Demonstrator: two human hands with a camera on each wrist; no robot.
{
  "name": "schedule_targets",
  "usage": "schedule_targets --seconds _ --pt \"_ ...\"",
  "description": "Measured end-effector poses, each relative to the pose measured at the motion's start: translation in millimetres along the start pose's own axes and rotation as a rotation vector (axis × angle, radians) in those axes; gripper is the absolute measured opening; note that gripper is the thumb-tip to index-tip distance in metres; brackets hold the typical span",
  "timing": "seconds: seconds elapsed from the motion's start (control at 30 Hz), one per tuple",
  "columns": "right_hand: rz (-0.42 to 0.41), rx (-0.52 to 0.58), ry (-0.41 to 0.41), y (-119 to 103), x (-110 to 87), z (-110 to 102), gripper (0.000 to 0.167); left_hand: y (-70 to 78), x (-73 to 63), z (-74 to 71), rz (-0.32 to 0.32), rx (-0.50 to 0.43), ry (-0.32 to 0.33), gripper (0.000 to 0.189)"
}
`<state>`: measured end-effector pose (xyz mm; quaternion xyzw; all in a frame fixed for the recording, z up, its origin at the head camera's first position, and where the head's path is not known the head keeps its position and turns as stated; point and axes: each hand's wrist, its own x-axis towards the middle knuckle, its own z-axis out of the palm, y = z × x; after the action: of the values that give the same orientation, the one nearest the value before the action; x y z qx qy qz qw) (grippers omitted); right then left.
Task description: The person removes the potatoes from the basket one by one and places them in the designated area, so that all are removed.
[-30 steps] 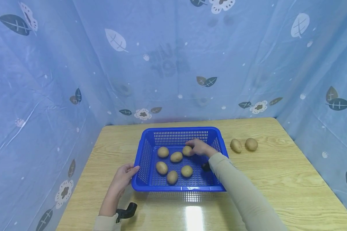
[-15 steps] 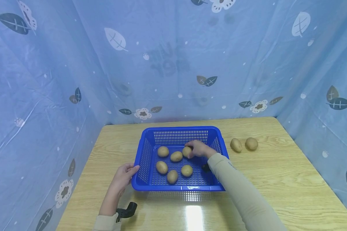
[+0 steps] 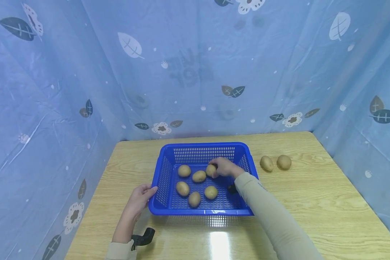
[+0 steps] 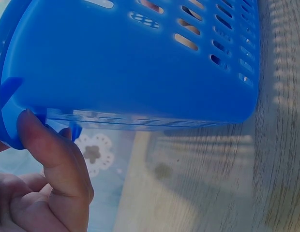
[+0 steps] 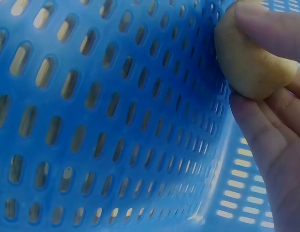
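Note:
A blue plastic basket [image 3: 204, 212] with slotted walls stands on the table, and several potatoes lie spread over its floor. My right hand [image 3: 224, 168] reaches inside and grips a potato [image 3: 210, 170] near the back wall. In the right wrist view the thumb lies on one side of that potato [image 5: 254, 53] and fingers on the other. My left hand [image 3: 139, 198] pinches the basket's left rim between thumb and fingers. The left wrist view shows the hand [image 4: 53, 179] at the rim's corner, beside the basket's outer wall [image 4: 130, 72].
Two potatoes, an oval one [image 3: 266, 163] and a rounder one [image 3: 284, 162], lie on the wooden table [image 3: 321, 195] right of the basket. A blue patterned curtain [image 3: 188, 94] encloses the table's back and sides. Black wrist mounts [image 3: 143, 237] stick out from the sleeves.
Both hands keep their holds and the potatoes stay in place. Only a slight shift of the head view shows.

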<state>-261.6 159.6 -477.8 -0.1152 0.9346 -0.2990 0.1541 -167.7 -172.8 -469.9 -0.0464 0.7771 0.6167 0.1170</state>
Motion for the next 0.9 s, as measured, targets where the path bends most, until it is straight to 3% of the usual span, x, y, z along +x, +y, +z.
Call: schedule_targets --seconds 0.33,0.73,0.9 --pt "-0.056 0.04 0.039 1.9 1.0 -3.9 0.057 0.2 0.0 0.1 0.0 -0.009 0.0 0.034" --pt "-0.109 0.176 0.083 -1.2 -0.6 -8.7 0.061 -1.1 -0.3 0.1 0.004 0.002 0.006 0.033" --pt "-0.137 0.295 0.074 -2.7 -1.5 -11.3 0.062 -1.6 -0.3 0.2 0.005 -0.001 0.006 0.033"
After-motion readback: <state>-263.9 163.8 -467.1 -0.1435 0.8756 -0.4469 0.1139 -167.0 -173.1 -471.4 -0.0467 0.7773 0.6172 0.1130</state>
